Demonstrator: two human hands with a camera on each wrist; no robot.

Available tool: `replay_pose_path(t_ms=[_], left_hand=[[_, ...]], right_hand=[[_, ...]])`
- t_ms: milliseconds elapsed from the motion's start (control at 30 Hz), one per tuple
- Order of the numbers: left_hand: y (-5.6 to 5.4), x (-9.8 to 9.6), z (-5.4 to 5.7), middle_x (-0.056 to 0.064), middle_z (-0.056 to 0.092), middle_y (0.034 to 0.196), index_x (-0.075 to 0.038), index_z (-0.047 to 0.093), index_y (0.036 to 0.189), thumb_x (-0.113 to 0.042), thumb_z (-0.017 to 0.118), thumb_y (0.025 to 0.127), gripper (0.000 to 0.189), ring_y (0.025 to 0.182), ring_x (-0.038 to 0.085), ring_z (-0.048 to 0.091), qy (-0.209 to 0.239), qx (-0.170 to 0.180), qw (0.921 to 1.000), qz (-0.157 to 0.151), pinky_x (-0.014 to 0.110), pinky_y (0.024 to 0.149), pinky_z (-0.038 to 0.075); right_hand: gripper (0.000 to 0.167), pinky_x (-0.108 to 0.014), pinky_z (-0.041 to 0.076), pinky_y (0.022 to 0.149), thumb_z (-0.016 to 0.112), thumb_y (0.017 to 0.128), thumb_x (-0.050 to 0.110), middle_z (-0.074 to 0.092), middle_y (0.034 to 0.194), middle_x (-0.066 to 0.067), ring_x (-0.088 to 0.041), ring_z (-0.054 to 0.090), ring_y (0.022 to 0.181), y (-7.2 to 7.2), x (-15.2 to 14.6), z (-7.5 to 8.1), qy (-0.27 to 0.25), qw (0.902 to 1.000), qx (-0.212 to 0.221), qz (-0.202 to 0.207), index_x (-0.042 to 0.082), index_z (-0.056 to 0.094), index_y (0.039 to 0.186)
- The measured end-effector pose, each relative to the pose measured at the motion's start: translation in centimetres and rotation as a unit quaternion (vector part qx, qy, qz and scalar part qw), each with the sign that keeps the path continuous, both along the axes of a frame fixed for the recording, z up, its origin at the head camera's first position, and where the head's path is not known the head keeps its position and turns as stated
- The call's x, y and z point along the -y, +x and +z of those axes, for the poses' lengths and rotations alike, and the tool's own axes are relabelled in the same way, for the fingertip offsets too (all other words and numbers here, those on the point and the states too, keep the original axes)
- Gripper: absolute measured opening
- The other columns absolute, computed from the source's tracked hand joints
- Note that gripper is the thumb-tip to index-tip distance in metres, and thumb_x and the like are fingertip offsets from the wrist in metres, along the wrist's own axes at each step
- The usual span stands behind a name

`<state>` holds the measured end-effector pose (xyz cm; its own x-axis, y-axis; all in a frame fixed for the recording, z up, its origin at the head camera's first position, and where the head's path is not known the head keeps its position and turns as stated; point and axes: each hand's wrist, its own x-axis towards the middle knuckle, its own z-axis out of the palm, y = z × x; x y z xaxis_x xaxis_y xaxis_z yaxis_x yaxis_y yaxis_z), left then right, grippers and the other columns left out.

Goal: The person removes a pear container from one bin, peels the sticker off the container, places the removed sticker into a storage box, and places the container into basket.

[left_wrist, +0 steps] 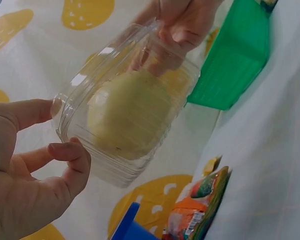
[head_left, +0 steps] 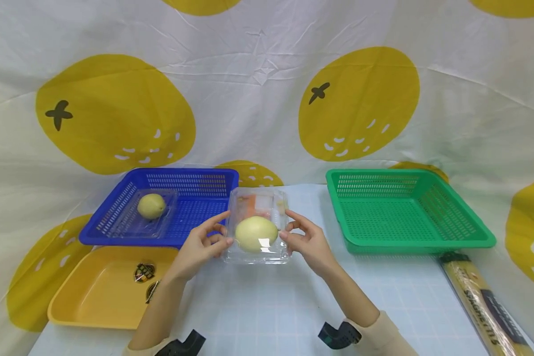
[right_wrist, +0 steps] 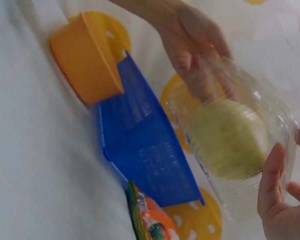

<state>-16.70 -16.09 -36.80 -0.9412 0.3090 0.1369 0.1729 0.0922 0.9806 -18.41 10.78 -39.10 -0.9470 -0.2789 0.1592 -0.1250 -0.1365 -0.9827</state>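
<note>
A clear plastic clamshell box point(head_left: 236, 254) with a pale yellow-green fruit point(head_left: 256, 233) inside is held up in front of me, between both hands. My left hand point(head_left: 203, 242) pinches its left edge, thumb low and index finger higher up. On the opposite edge, my right hand point(head_left: 308, 243) grips the box the same way. The left wrist view shows the box raised over the table, lid down, with the left fingers point(left_wrist: 72, 160) at its rim. Similar pale fruit point(head_left: 151, 206) sits in another clear box point(head_left: 131, 217) in the blue basket point(head_left: 204, 207).
An orange-and-red packet point(left_wrist: 195, 205) lies on the table behind the held box. At right stand a green basket point(head_left: 378, 212) and a spaghetti pack point(head_left: 485, 301). The yellow tray point(head_left: 93, 291) at front left holds small dark round items point(head_left: 144, 272). A fruit-print cloth point(head_left: 258, 109) hangs behind.
</note>
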Motion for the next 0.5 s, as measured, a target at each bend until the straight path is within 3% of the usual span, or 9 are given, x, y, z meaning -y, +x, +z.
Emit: replay_pose_path(t_ms=[200,333,500], left_hand=[[-0.4,1.3,0.8,0.011,0.044,0.1,-0.003,0.039,0.141,-0.006,0.062,0.089,0.057,0.063,0.006,0.046,-0.005,0.011,0.9992,0.038,0.02,0.057,0.04],[-0.7,2.1,1.3,0.011,0.043,0.103,-0.003,0.042,0.14,-0.01,0.061,0.091,0.053,0.063,0.007,0.044,-0.017,0.0,0.9976,0.068,0.021,0.058,0.041],[-1.0,3.1,1.7,0.012,0.047,0.115,-0.005,0.043,0.14,-0.015,0.06,0.093,0.052,0.078,0.008,0.051,-0.03,-0.011,0.9936,0.108,0.019,0.068,0.047]], right_hand=[[0.062,-0.022,0.05,0.058,0.062,0.086,-0.002,0.045,0.099,-0.013,-0.01,0.056,0.06,-0.9,1.6,0.4,-0.022,0.9993,-0.012,0.026,-0.005,0.035,0.141],[0.065,-0.023,0.052,0.059,0.063,0.084,-0.003,0.045,0.102,-0.014,-0.01,0.059,0.063,-1.7,2.9,0.7,-0.027,0.9985,-0.027,0.04,-0.003,0.034,0.143],[0.067,-0.024,0.054,0.06,0.064,0.084,-0.002,0.044,0.103,-0.011,-0.01,0.062,0.071,-3.0,4.6,1.2,-0.035,0.9976,-0.026,0.053,-0.001,0.034,0.144]])
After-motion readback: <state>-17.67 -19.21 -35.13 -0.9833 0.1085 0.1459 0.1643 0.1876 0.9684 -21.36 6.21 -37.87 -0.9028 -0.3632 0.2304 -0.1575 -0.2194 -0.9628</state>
